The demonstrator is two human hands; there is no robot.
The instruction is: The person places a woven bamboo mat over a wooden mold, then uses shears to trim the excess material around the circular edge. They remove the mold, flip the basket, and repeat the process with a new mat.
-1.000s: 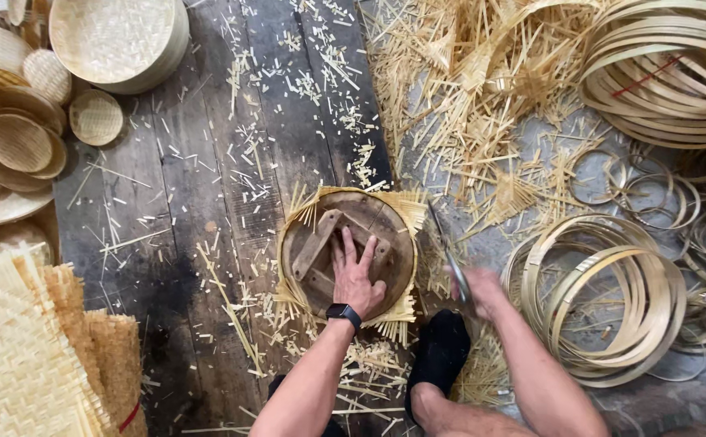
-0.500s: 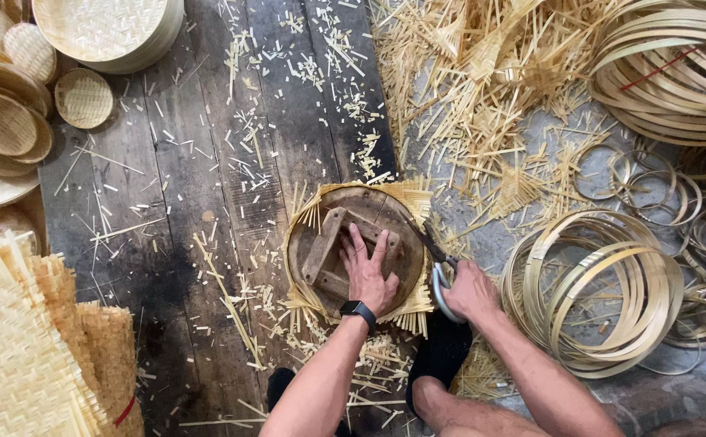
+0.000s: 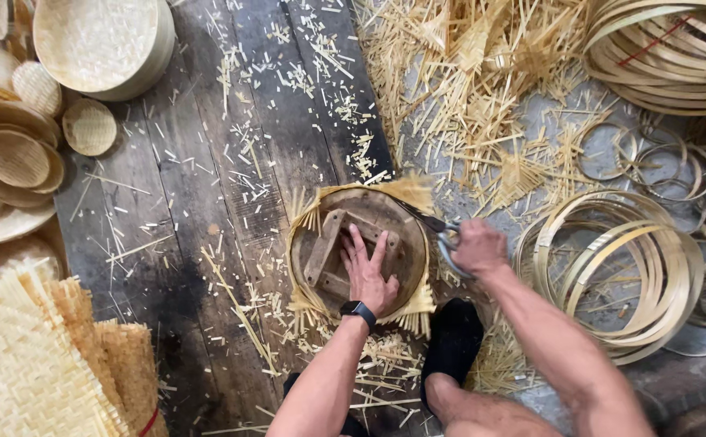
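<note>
A round wooden form [image 3: 329,243] lies on the dark plank floor, pressed onto a woven bamboo mat whose frayed edges [image 3: 408,191] stick out all round it. My left hand [image 3: 367,271] rests flat on the form, fingers spread, with a black watch on the wrist. My right hand [image 3: 476,246] grips a pair of scissors [image 3: 438,231]. The blades reach the mat's edge at the form's upper right rim.
Bamboo hoops [image 3: 612,271] are stacked at the right, with larger ones [image 3: 676,48] at the top right. Woven baskets and lids [image 3: 98,44] are piled at the top left, flat woven mats [image 3: 38,356] at the bottom left. Bamboo trimmings litter the planks. My black-socked foot [image 3: 452,340] is beside the form.
My right hand has moved up along the form's right side, bringing the scissors from the lower right rim to the upper right rim. The left hand stays pressed on the form.
</note>
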